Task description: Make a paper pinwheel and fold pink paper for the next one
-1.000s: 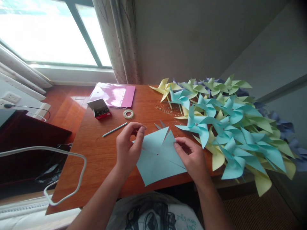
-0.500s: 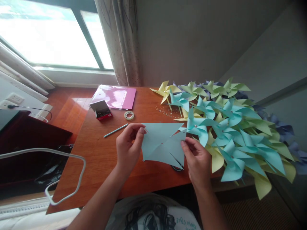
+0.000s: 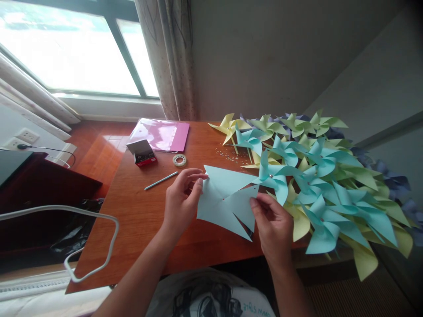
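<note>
A light blue paper square (image 3: 221, 189) with slits cut in from its corners and a small hole at its middle is held above the table. My right hand (image 3: 272, 220) pinches its right edge between thumb and fingers, close to a punched corner flap. At the left edge, my left hand (image 3: 183, 193) is curled with thumb and fingertips closed on the paper; the exact grip is partly hidden. Close by on the right, a finished blue pinwheel (image 3: 272, 176) touches or nearly touches the sheet.
Many blue, green, yellow and purple pinwheels (image 3: 322, 215) crowd the table's right side. Tiny beads (image 3: 231, 155) lie scattered near them. Toward the left are a small open red box (image 3: 145, 159), a tape roll (image 3: 179, 160), a pale blue stick (image 3: 161, 181) and a pink folder (image 3: 180, 137).
The paper square has turned slightly clockwise, its upper left corner rising and its right side dropping. My left hand has shifted a little to the right along with it.
</note>
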`<act>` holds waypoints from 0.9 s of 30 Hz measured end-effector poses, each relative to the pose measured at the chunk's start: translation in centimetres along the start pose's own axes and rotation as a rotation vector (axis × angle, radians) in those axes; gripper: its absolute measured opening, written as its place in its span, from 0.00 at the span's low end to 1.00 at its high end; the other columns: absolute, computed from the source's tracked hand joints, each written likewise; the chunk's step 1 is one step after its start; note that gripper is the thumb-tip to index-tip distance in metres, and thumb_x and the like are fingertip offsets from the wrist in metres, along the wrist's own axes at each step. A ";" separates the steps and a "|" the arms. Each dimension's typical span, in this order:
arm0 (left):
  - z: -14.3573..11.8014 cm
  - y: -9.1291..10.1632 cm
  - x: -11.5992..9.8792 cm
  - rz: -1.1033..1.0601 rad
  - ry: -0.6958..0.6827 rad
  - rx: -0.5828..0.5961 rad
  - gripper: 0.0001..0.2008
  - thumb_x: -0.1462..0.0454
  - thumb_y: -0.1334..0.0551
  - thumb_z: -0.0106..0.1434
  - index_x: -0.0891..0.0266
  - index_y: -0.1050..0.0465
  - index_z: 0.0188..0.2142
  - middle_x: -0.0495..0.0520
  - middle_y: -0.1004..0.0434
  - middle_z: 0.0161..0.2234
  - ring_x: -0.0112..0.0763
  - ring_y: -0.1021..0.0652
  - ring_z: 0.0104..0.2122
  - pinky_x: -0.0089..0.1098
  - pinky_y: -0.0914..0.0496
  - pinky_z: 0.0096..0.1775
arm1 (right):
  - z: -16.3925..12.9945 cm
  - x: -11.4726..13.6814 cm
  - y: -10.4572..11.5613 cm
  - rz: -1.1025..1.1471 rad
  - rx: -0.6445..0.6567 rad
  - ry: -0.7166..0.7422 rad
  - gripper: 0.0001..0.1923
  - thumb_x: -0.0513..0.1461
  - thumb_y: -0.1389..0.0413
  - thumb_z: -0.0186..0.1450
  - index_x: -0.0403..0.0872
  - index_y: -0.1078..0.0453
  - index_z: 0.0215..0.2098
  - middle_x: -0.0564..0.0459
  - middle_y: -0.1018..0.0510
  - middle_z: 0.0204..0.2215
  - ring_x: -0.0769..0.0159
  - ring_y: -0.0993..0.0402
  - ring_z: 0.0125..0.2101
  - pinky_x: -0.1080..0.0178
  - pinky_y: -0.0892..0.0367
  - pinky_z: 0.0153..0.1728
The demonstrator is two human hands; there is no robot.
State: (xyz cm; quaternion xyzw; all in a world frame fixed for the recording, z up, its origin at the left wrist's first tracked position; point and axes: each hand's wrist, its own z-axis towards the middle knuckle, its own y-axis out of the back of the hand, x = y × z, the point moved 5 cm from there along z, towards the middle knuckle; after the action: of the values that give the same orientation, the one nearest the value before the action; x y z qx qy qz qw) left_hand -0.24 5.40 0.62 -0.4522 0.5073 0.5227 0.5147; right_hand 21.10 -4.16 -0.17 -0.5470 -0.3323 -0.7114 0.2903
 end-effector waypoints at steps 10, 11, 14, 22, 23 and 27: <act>0.6 0.5 0.8 -0.251 0.212 -0.041 0.17 0.56 0.28 0.58 0.63 0.23 0.43 0.52 0.20 0.31 0.25 0.27 0.24 0.25 0.37 0.24 | -0.9 -0.9 -1.1 0.144 0.108 -0.216 0.09 0.44 0.34 0.61 0.48 0.21 0.38 0.50 0.15 0.31 0.60 0.18 0.31 0.61 0.22 0.33; 0.7 0.6 0.8 -0.241 0.205 -0.058 0.17 0.56 0.28 0.57 0.63 0.23 0.43 0.52 0.21 0.31 0.25 0.26 0.25 0.26 0.36 0.25 | -1.2 -1.1 -1.5 0.164 0.149 -0.250 0.10 0.44 0.34 0.62 0.48 0.21 0.39 0.49 0.15 0.33 0.58 0.17 0.33 0.60 0.21 0.34; 0.7 1.0 0.7 -0.209 0.171 -0.099 0.19 0.58 0.27 0.56 0.61 0.24 0.45 0.51 0.20 0.32 0.28 0.23 0.28 0.26 0.33 0.28 | -2.1 -1.5 -2.4 0.171 0.250 -0.334 0.14 0.48 0.35 0.61 0.47 0.23 0.40 0.47 0.15 0.35 0.57 0.17 0.33 0.61 0.22 0.31; 0.4 0.7 0.3 -0.057 0.052 -0.063 0.08 0.61 0.30 0.59 0.62 0.22 0.37 0.51 0.22 0.31 0.29 0.24 0.30 0.28 0.32 0.32 | -1.5 -1.5 -1.1 -0.053 0.260 -0.268 0.21 0.53 0.36 0.62 0.45 0.24 0.41 0.48 0.17 0.30 0.62 0.21 0.26 0.63 0.26 0.25; 0.3 0.6 0.3 -0.020 0.034 -0.051 0.07 0.61 0.31 0.59 0.62 0.22 0.35 0.51 0.22 0.30 0.29 0.26 0.29 0.28 0.33 0.31 | -1.0 -1.2 -0.4 -0.119 0.215 -0.208 0.20 0.52 0.37 0.63 0.46 0.23 0.42 0.47 0.17 0.32 0.60 0.20 0.30 0.62 0.25 0.28; 0.1 0.2 0.4 0.050 -0.004 0.019 0.06 0.60 0.32 0.60 0.61 0.22 0.33 0.50 0.24 0.28 0.29 0.28 0.26 0.28 0.35 0.28 | 1.0 1.3 0.2 -0.249 0.170 0.058 0.11 0.46 0.40 0.67 0.48 0.23 0.40 0.48 0.18 0.36 0.59 0.21 0.35 0.60 0.26 0.34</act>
State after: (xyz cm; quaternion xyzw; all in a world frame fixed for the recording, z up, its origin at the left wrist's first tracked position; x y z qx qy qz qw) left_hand -0.41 5.55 0.28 -0.4334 0.5224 0.5313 0.5069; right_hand 21.55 -3.56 1.26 -0.4542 -0.4478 -0.7268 0.2548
